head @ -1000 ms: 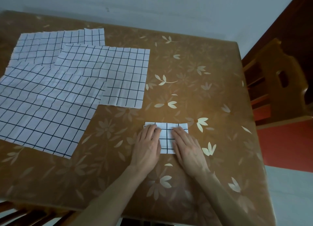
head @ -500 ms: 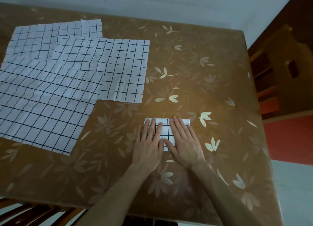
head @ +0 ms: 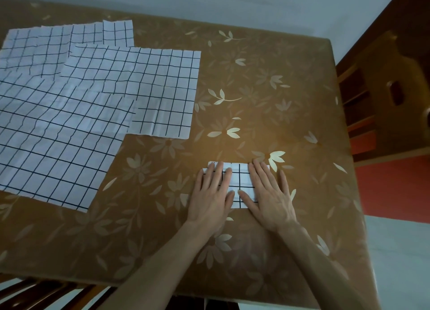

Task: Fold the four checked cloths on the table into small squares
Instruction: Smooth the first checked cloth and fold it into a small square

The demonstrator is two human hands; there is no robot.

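A small folded checked cloth, white with black lines, lies on the brown flowered table near its front right. My left hand lies flat on the cloth's left half, fingers spread. My right hand presses flat on its right half. Only a strip of cloth shows between the hands. Three unfolded checked cloths overlap on the left: a large near one, a middle one and a far one.
A wooden chair stands beyond the table's right edge, over a red floor. Dark chair slats show below the near edge at bottom left. A pale wall runs behind the table.
Both hands slid forward over the folded cloth and then spread slightly apart, flattening it. The view shifted a little; the three open cloths stayed put.
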